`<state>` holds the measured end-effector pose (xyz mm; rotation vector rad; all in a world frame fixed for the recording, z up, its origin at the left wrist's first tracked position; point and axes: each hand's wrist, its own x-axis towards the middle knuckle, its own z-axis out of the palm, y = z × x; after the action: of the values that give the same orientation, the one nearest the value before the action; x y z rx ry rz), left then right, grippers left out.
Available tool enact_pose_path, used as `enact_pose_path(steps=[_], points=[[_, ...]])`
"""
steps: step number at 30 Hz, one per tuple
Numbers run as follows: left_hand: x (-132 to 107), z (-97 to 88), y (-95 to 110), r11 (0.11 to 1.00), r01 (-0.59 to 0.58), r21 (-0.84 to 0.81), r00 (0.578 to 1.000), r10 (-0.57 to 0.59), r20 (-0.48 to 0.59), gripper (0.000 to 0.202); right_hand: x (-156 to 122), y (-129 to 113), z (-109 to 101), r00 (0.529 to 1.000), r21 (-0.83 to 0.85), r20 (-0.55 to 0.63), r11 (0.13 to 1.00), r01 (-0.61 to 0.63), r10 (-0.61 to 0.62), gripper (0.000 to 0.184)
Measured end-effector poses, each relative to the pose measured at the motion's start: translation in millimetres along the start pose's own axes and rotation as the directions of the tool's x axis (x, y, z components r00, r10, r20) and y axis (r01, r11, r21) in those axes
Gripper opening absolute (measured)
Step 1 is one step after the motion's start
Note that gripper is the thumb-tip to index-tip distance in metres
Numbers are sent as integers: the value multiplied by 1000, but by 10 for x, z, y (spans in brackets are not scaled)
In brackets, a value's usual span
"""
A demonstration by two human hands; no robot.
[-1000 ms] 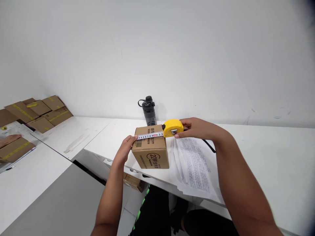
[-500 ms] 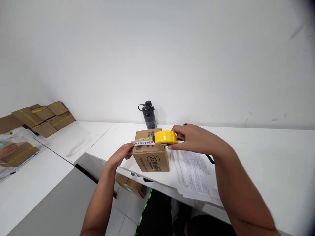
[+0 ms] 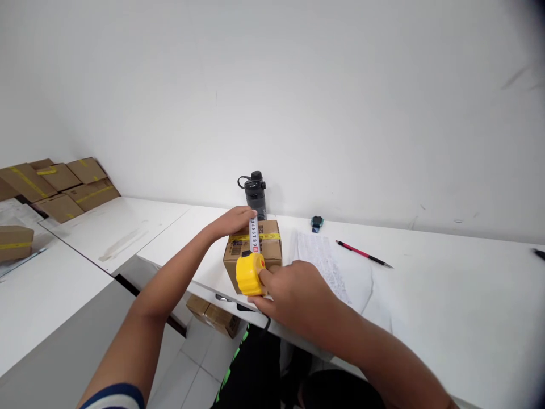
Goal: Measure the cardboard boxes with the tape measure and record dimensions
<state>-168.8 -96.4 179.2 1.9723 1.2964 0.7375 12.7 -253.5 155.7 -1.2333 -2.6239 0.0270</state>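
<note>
Blade (image 3: 254, 233) across a carton (image 3: 271, 250), held at 2 ends.
Nearest, the right hand (image 3: 293, 289) grips the yellow tape measure (image 3: 250, 275); tilting its case would probably skew the blade. Farther off, the left hand (image 3: 236, 220) has its fingertips closed on the blade's far end (their undersides hidden); a loose pinch could let it snap back. The case lies just left of the right fingers, over the carton's near side; the blade runs away to the left fingertips, near the bottle (image 3: 255, 196).

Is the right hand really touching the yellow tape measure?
Touching. The head view shows the right hand gripping the yellow tape measure at its right side, with no gap between them.
</note>
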Motion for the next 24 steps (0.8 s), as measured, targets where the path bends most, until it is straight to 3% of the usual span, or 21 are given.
enact_pose_path(steps=[4,8,11,14,17,20,24], points=[[115,155,-32,945,-82,316,988,119,-99,31,172,-1,95,999,-8,6,999,-35,35,44],[208,194,-163,897,-128,422,974,195,-119,31,244,69,54,996,25,25,996,-87,87,43],[240,215,-244,905,-182,385,962,245,-121,28,248,127,1,992,74,53,990,-121,118,42],[238,224,-289,969,-84,230,990,107,-87,22,258,170,-36,976,117,87,971,-208,199,47],[241,206,-321,997,35,75,996,-29,-80,33,275,198,-35,958,191,62,939,-287,281,67],[260,178,-351,999,27,20,999,-26,-47,41,295,236,10,977,260,-74,950,-176,201,81],[254,160,-350,1000,1,-18,1000,-1,-11,41,334,306,70,984,286,-177,955,85,-34,67]])
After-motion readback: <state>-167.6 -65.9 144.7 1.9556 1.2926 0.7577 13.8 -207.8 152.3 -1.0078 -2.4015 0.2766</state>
